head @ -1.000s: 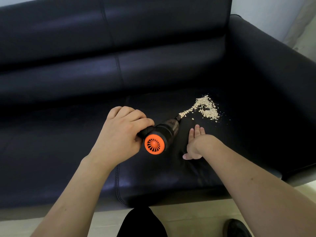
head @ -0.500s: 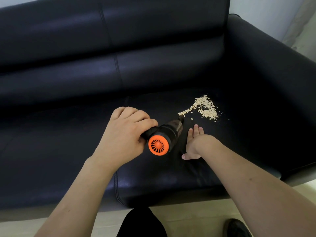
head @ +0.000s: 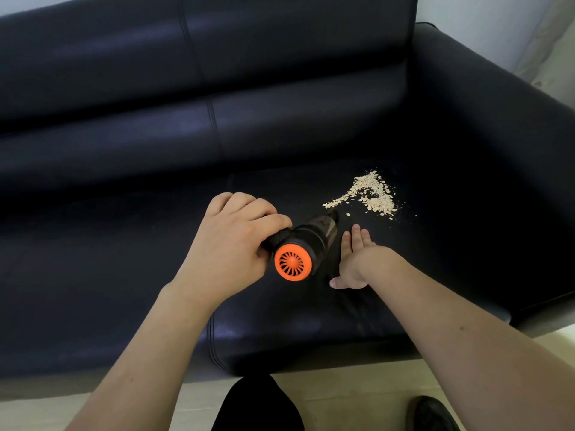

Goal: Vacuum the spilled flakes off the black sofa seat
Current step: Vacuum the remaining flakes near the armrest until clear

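A pile of pale flakes (head: 370, 194) lies on the black sofa seat (head: 280, 321), right of centre. My left hand (head: 230, 244) grips the handle of a small black handheld vacuum (head: 306, 244) with an orange rear vent. Its nozzle points at the near-left tip of the flake trail. My right hand (head: 354, 259) rests flat on the seat just right of the vacuum, fingers straight, pointing toward the flakes.
The sofa backrest (head: 217, 88) rises behind the seat and the right armrest (head: 497, 119) stands close to the flakes. Pale floor (head: 342, 393) lies below the seat's front edge, with a dark shoe (head: 432, 413) at the bottom right.
The vacuum and my left hand have shifted slightly right and forward, bringing the nozzle to the tip of the flake trail. My right hand stays pressed flat on the seat.
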Demonstrator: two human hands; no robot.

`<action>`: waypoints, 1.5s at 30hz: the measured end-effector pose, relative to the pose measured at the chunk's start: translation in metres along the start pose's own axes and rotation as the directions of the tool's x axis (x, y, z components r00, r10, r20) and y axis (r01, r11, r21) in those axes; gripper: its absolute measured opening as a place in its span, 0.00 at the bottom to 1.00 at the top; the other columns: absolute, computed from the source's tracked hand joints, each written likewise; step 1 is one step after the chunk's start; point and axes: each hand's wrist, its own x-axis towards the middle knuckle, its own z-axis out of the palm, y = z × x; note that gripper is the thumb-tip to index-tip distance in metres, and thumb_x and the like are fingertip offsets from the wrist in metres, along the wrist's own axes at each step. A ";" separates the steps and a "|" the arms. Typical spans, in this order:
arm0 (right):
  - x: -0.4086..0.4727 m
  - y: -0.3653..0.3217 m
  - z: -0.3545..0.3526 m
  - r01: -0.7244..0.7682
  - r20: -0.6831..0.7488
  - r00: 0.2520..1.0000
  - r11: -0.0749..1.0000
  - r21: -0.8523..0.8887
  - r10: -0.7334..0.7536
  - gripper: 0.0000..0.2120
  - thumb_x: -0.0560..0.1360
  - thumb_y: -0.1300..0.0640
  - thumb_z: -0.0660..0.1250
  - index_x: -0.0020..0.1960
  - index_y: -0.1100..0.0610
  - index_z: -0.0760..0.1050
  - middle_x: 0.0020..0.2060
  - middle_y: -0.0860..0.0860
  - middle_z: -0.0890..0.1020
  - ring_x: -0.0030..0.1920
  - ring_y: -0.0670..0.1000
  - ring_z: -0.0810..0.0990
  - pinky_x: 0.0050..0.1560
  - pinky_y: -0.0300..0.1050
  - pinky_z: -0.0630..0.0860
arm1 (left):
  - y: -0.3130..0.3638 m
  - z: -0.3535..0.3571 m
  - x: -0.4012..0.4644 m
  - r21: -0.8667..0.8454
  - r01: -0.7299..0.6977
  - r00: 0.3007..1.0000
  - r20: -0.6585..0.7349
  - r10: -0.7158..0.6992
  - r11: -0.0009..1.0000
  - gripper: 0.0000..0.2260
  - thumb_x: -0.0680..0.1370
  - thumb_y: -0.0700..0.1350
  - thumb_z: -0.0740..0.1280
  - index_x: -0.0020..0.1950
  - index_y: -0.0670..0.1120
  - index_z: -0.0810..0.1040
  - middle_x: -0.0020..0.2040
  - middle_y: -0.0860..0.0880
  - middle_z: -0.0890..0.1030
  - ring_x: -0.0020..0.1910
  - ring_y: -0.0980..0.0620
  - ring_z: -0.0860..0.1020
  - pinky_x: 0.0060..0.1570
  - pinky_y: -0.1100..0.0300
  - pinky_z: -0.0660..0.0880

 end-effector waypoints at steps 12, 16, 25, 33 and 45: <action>0.002 -0.001 0.002 -0.016 -0.005 1.000 1.000 -0.021 0.016 0.53 0.79 0.36 0.63 0.78 0.63 0.28 0.77 0.61 0.30 0.79 0.61 0.34 0.78 0.55 0.43 | -0.008 0.004 -0.005 0.064 0.108 0.994 -0.020 -0.107 0.992 0.19 0.66 0.38 0.72 0.55 0.52 0.82 0.50 0.53 0.81 0.54 0.44 0.77 0.61 0.47 0.64; 0.002 -0.003 0.001 -0.023 -0.006 1.000 0.999 -0.030 0.023 0.53 0.79 0.36 0.63 0.78 0.63 0.29 0.78 0.61 0.31 0.79 0.61 0.34 0.78 0.55 0.44 | -0.010 0.007 -0.005 0.068 0.121 0.993 -0.019 -0.119 0.990 0.19 0.66 0.38 0.71 0.55 0.52 0.82 0.50 0.53 0.81 0.54 0.44 0.77 0.61 0.48 0.63; 0.001 -0.002 -0.002 -0.022 0.007 1.000 0.999 -0.027 0.022 0.54 0.78 0.36 0.64 0.78 0.63 0.29 0.78 0.61 0.31 0.79 0.61 0.34 0.78 0.56 0.45 | -0.005 0.009 -0.001 0.041 0.086 0.996 -0.012 -0.086 0.995 0.20 0.66 0.39 0.69 0.56 0.53 0.82 0.51 0.54 0.81 0.55 0.45 0.76 0.61 0.49 0.62; -0.001 -0.002 -0.002 -0.027 0.007 1.000 0.999 -0.020 0.027 0.54 0.78 0.36 0.64 0.79 0.62 0.29 0.78 0.61 0.31 0.79 0.60 0.35 0.78 0.55 0.45 | -0.001 0.008 0.001 0.014 0.066 0.998 0.001 -0.066 0.998 0.20 0.66 0.39 0.70 0.57 0.54 0.81 0.51 0.55 0.81 0.55 0.46 0.76 0.62 0.49 0.62; -0.009 0.021 0.012 0.069 -0.071 0.995 0.995 0.067 -0.064 0.52 0.77 0.31 0.60 0.79 0.55 0.28 0.78 0.53 0.28 0.78 0.53 0.30 0.78 0.53 0.37 | 0.016 0.003 0.004 -0.017 0.023 1.000 0.011 -0.023 1.000 0.19 0.67 0.39 0.71 0.56 0.53 0.81 0.51 0.54 0.81 0.55 0.46 0.75 0.61 0.48 0.63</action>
